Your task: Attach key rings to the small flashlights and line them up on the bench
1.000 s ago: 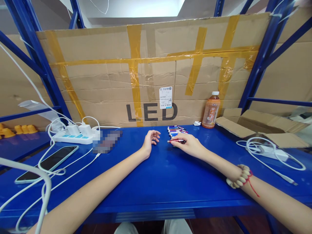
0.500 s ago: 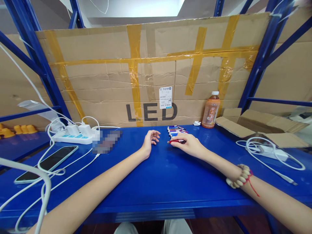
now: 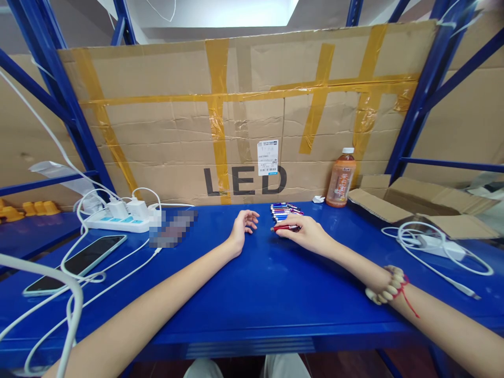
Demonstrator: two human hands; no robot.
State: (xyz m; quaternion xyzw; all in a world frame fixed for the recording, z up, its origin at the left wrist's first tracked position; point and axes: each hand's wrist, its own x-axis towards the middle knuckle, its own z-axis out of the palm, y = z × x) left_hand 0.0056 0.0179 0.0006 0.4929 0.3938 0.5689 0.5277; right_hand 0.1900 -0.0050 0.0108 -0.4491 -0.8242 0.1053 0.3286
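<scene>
Between the thumb and fingers of my right hand (image 3: 305, 236) is a red pen (image 3: 286, 228), lying crosswise just in front of a row of pens. That row holds several pens (image 3: 281, 210) in blue, purple and silver, side by side on the blue shelf (image 3: 252, 294). The hand hides part of the nearest ones. To their left, my left hand (image 3: 242, 231) rests on its edge with the fingers loosely curled and apart. It holds nothing and is clear of the pens.
A bottle of orange drink (image 3: 340, 178) stands at the back right, with crumpled paper (image 3: 318, 199) beside it. Farther right are an open cardboard box (image 3: 378, 207) and a coiled white cable (image 3: 444, 247). On the left lie a phone (image 3: 79, 265), a power strip (image 3: 129, 224) and loose white cables.
</scene>
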